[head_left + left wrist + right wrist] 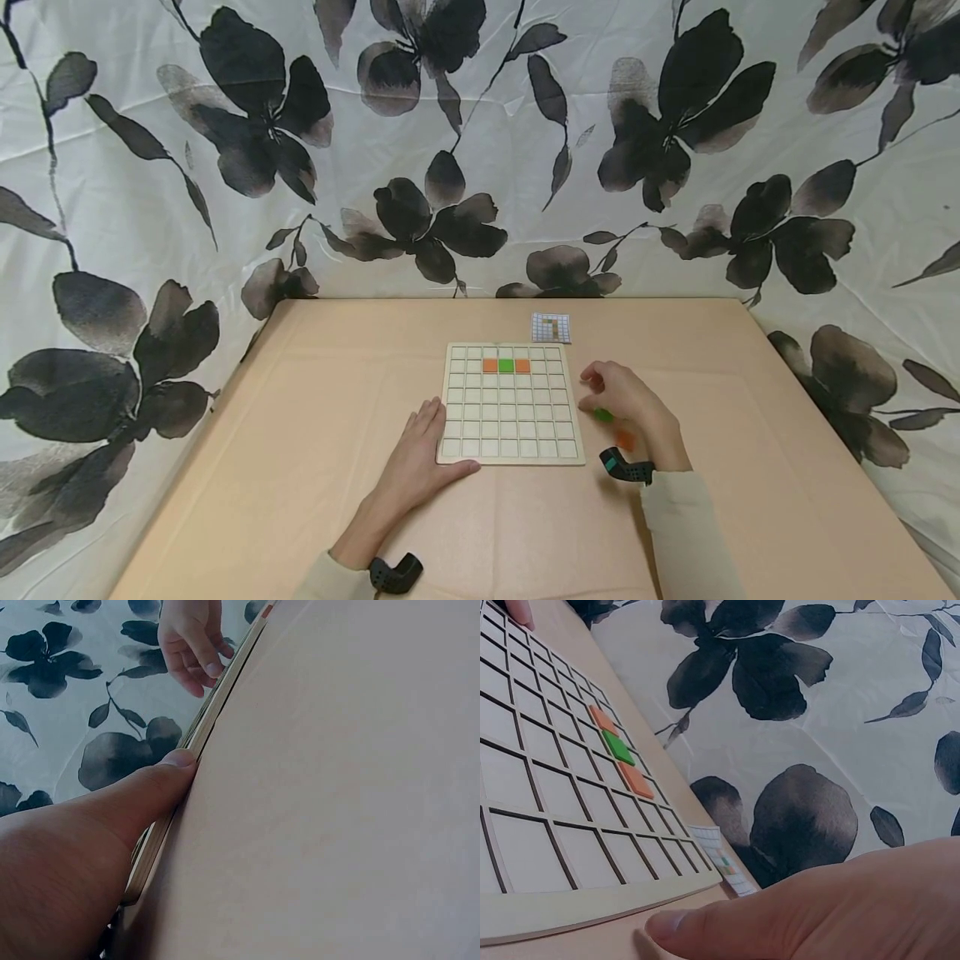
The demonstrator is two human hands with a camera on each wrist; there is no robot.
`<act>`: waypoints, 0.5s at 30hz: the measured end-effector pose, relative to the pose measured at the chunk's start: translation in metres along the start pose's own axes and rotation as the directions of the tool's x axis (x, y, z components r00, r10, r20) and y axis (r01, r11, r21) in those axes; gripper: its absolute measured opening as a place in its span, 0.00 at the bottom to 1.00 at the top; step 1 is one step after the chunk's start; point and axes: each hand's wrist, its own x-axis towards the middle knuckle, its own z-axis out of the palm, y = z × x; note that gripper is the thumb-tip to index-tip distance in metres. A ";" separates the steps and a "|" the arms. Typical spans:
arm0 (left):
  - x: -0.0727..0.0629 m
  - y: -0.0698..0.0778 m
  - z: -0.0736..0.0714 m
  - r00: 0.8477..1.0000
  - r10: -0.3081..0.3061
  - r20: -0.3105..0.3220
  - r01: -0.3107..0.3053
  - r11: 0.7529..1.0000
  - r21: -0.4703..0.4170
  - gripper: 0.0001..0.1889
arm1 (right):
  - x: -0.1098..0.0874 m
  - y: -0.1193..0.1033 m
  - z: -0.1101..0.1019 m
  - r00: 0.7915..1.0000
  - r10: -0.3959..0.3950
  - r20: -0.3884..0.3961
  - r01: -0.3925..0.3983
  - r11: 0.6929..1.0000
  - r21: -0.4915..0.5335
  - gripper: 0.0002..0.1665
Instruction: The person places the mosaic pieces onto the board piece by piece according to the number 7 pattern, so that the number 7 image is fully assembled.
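A pale grid board (442,433) lies flat on the table. Two orange tiles (490,366) with one green tile (506,366) between them fill neighbouring cells in its second row. My left hand (423,454) rests against the board's lower left corner, fingers straight along the left side. Its thumb (161,776) touches the near edge. Just off the right edge hovers my right hand (630,400), fingers loosely bent, thumb apart, nothing visible between them. Beneath it are loose green pieces (602,414) and orange pieces (625,439), blurred and partly hidden; their number cannot be told.
A small printed card (551,327) with a coloured grid pattern lies behind the board's far right corner. The tan table (337,375) ends at a floral cloth (450,275). A black band sits on each wrist.
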 end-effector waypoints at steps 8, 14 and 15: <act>0.000 0.000 0.000 1.000 -0.005 0.005 0.005 1.000 -0.008 0.59 | 0.001 0.002 -0.001 0.999 -0.045 0.005 0.045 0.999 -0.030 0.24; 0.000 0.001 -0.001 1.000 -0.009 0.008 0.009 1.000 -0.012 0.59 | 0.002 0.002 -0.003 0.999 -0.049 0.009 0.050 0.998 -0.039 0.22; 0.000 0.001 -0.001 1.000 -0.010 0.009 0.010 1.000 -0.014 0.59 | 0.002 0.002 -0.003 0.999 -0.052 0.010 0.052 0.998 -0.043 0.22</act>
